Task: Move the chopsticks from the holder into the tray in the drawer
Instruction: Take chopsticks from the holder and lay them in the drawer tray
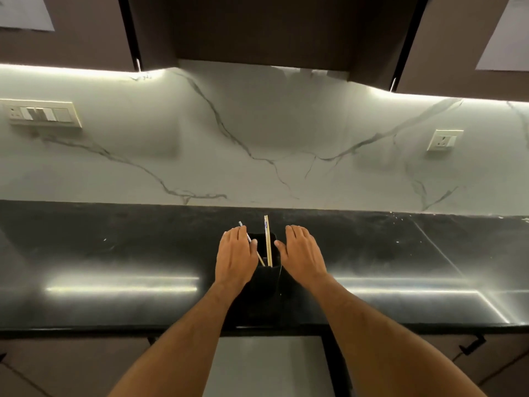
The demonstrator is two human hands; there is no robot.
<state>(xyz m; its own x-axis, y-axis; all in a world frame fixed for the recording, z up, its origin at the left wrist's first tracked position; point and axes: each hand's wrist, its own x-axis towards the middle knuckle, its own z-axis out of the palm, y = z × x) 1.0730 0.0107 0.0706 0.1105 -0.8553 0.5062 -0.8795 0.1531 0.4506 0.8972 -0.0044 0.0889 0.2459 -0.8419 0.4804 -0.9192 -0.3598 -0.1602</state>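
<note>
Reaching in from the left, the person's left hand (235,253) lies with relaxed fingers against the side of the tall black box-shaped holder (264,285) on the dark polished stone counter (114,253), one white-tipped chopstick (248,237) leaning across its knuckles; I cannot tell whether it is pinched. Two pale wooden chopsticks (268,242) stand upright in the middle of the holder, and the right hand (300,252) rests loose-fingered on the far side, gripping nothing. Best, I think, to steady the holder with one hand and gather all sticks together before turning to the drawer.
</note>
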